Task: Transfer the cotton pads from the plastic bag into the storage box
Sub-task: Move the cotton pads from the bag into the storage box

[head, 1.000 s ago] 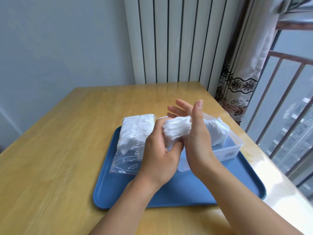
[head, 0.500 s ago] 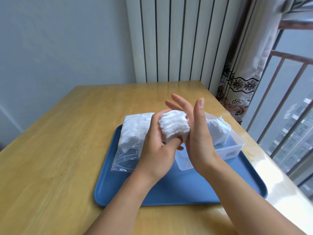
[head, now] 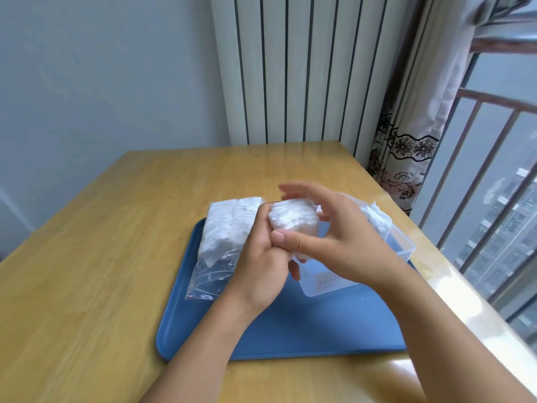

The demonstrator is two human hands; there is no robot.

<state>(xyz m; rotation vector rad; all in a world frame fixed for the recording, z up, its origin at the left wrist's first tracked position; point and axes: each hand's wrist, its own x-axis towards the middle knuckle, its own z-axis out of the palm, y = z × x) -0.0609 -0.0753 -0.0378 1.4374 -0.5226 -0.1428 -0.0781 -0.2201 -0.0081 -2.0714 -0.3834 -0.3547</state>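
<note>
A stack of white cotton pads (head: 292, 217) is held between both hands above the near end of the clear storage box (head: 402, 245). My left hand (head: 261, 263) grips the stack from the left and below. My right hand (head: 345, 242) wraps it from the right, thumb across the front, fingers curled over the top. More pads (head: 376, 218) lie in the far end of the box. The clear plastic bag (head: 223, 237), still holding many pads, lies on the left part of the blue tray (head: 290, 338); its open end points toward me.
The tray sits on a wooden table (head: 101, 257). A white radiator (head: 290, 68) stands behind the table, a patterned curtain (head: 406, 141) and a window railing (head: 479, 170) to the right. The table's right edge runs close beside the box.
My right hand has turned from flat and upright to curled over the pad stack, thumb now across its front. The stack sits slightly lower, and both hands have closed around it.
</note>
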